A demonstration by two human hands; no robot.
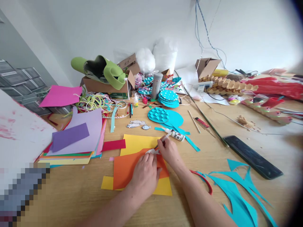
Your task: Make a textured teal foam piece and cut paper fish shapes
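Observation:
My left hand (146, 171) lies flat on an orange sheet of paper (123, 167), fingertips pressing a small white paper cutout (153, 151), mostly covered. It resembles the fish cutouts (134, 124) further back. Pinched in my right hand (170, 152) is a thin pale pencil (168, 134), its dark tip beside the cutout's upper edge. Beneath the orange sheet is yellow paper (134, 142), showing above and below it. A white glue bottle (177, 135) lies on its side just beyond my right hand.
Coloured papers (94, 126) are stacked at left. Turquoise paper scraps (234, 189), red-handled scissors (205, 181) and a black phone (253, 156) lie at right. Turquoise scaled discs (158, 115), a grey bottle (156, 86) and a cardboard box (106, 86) are behind; a long green stick (205, 115) slants across.

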